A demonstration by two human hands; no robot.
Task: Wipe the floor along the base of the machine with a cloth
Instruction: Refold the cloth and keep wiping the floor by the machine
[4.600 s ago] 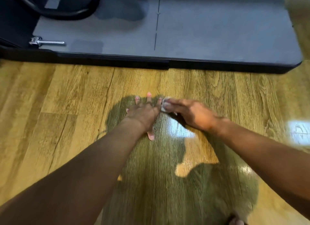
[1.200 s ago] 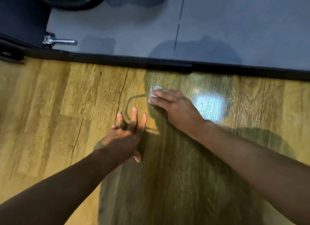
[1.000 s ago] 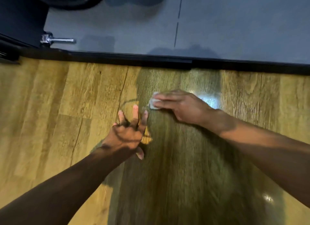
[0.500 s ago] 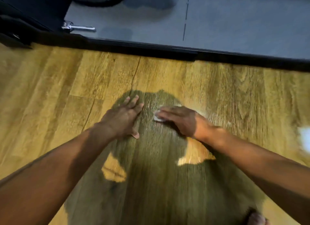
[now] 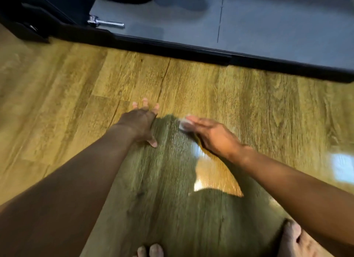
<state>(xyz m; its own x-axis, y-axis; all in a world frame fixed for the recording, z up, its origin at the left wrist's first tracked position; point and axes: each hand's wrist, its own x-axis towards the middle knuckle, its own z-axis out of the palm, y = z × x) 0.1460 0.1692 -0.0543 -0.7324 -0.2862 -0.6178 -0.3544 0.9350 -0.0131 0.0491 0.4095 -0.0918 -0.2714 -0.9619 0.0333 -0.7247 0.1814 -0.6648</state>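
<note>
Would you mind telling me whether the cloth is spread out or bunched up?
Bunched up: only a small pale wad of cloth shows under the right hand, pressed to the floor; blur hides any folds.

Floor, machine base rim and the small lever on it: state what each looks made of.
Floor: wood-look planks, likely laminate or vinyl; grain, seams, glossy glare. Base rim: black plastic or rubber, matte. Lever: polished metal, chrome shine.
</note>
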